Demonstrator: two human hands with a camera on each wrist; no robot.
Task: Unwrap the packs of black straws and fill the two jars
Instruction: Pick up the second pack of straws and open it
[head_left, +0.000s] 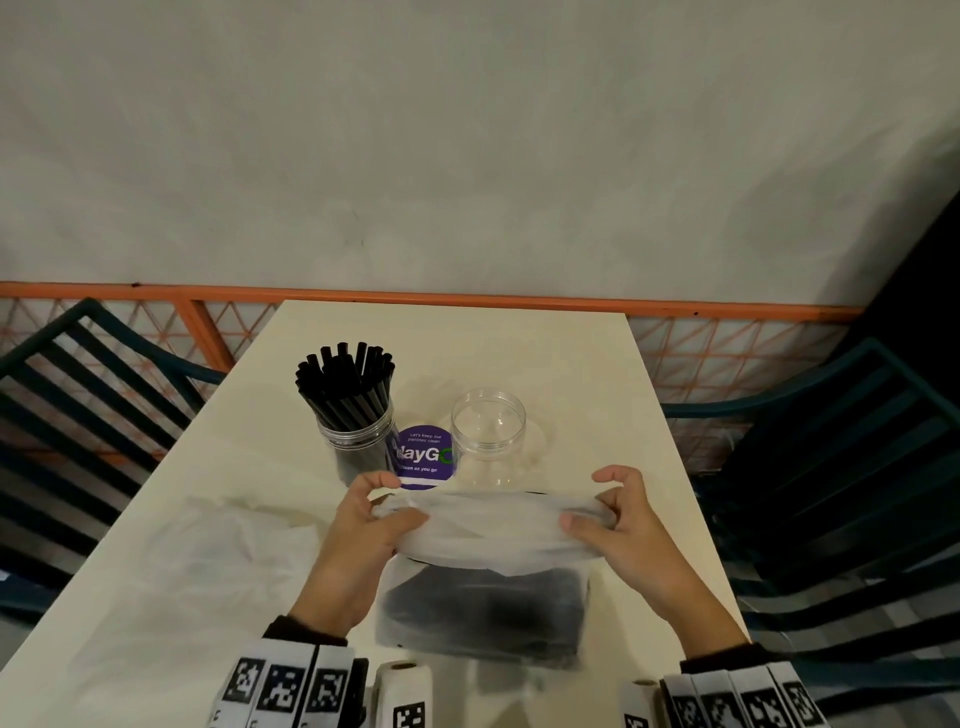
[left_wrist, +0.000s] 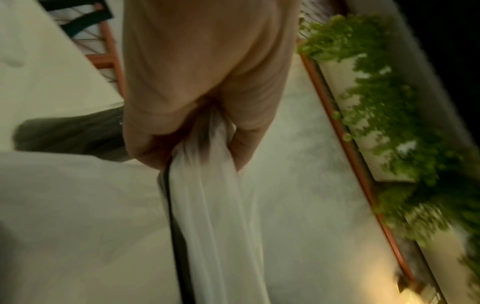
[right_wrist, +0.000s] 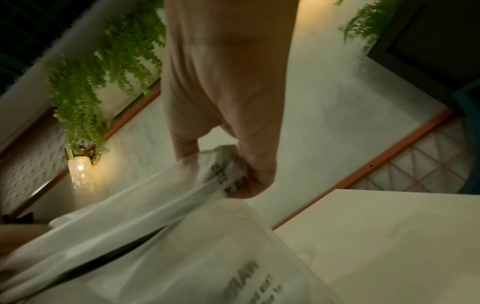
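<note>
A translucent white plastic pack (head_left: 483, 608) with black straws inside stands on the table's near edge. My left hand (head_left: 382, 512) pinches the left end of its top flap (left_wrist: 205, 156). My right hand (head_left: 602, 512) pinches the right end (right_wrist: 226, 170), and the flap is stretched taut between them. Behind the pack, a clear jar (head_left: 358, 447) on the left is packed with upright black straws (head_left: 345, 382). An empty clear jar (head_left: 488, 441) stands to its right.
A round purple sticker (head_left: 421, 457) lies between the jars. An emptied plastic wrapper (head_left: 218, 540) lies flat on the cream table (head_left: 571, 364) to the left. Dark slatted chairs (head_left: 841, 493) flank both sides. An orange railing (head_left: 467, 299) and a wall are behind.
</note>
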